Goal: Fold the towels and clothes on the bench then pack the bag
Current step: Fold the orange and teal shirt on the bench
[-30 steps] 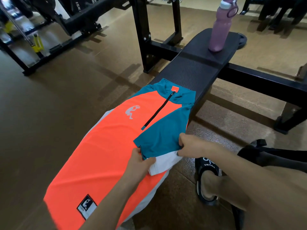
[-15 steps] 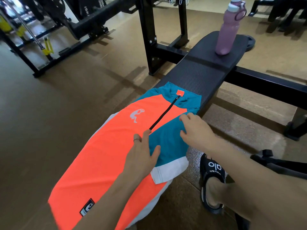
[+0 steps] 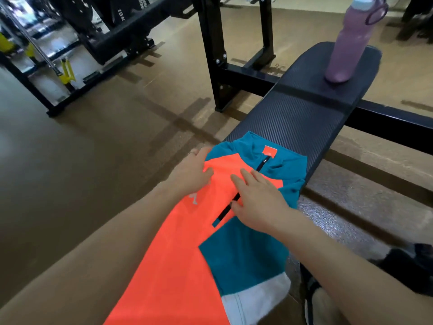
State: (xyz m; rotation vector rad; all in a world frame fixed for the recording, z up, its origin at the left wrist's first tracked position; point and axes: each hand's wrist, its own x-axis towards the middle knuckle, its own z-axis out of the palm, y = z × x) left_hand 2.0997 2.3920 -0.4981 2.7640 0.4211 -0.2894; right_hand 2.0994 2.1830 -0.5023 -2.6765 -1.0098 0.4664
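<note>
I see both hands flat on the orange-and-teal shirt (image 3: 178,249) lying on the bench (image 3: 295,123). The left hand (image 3: 191,174) and right hand (image 3: 257,200) press it with fingers straight and slightly spread. A purple bottle (image 3: 346,43) stands at the far end.

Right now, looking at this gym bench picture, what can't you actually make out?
- Head view: no bag or towels are seen, so packing progress is unknowable.
- The jersey runs off the bottom edge; its hem is cut off.
- Its silver logo is mostly hidden under the left hand.
- The zipper's middle is covered by the right hand.
- The purple water bottle has its cap cropped by the top edge.
- Writing on the far weight plates is too blurred to read with confidence.
</note>
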